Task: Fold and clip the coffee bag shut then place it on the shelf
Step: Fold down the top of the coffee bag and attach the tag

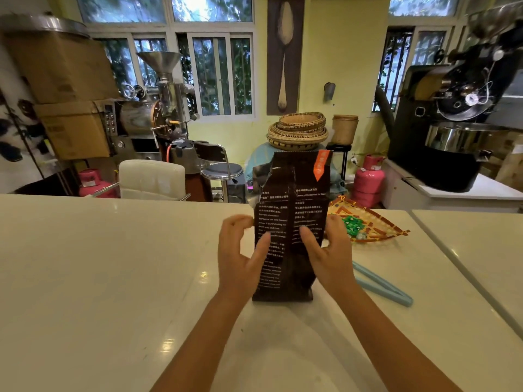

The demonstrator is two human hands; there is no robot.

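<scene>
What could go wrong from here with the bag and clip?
1. The coffee bag stands tall and upright with its top unfolded; both hands, left hand and right hand, are open beside it, so it may tip and spill.
2. The blue clip lies on the counter behind the right forearm; reaching for it means releasing one side of the bag.

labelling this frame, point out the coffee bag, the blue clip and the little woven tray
coffee bag point(291, 222): head view, printed back panel
blue clip point(382, 285): head view, middle of its long arms
woven tray point(376, 222): head view, right inner weave
</scene>
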